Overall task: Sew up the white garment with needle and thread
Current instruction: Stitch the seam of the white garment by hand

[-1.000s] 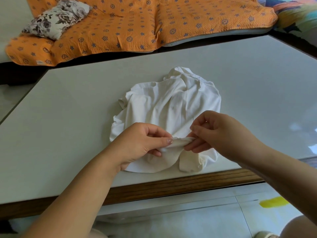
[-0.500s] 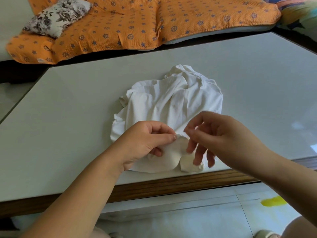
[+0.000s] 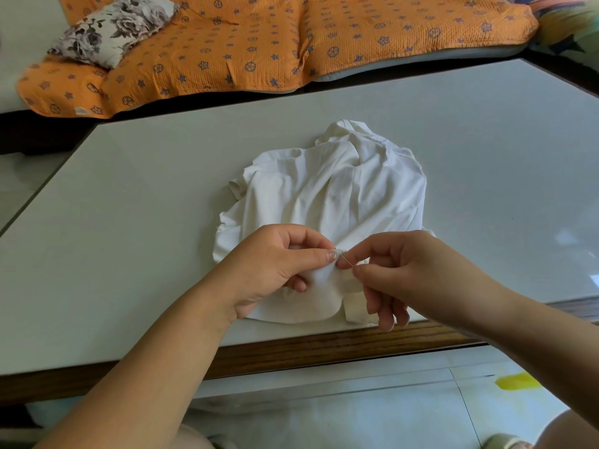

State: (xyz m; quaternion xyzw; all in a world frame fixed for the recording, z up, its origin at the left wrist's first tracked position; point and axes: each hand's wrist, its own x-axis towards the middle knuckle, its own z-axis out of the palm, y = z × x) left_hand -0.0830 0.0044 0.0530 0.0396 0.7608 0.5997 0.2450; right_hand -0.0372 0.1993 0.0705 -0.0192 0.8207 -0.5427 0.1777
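My pale grey glossy bench with a wooden edge stands over a tiled floor. Behind it lie one orange star-patterned quilt and one floral cushion. One crumpled white cotton garment sits at the bench's near edge. My left hand pinches its fold, and my right hand pinches one thin silver needle there.
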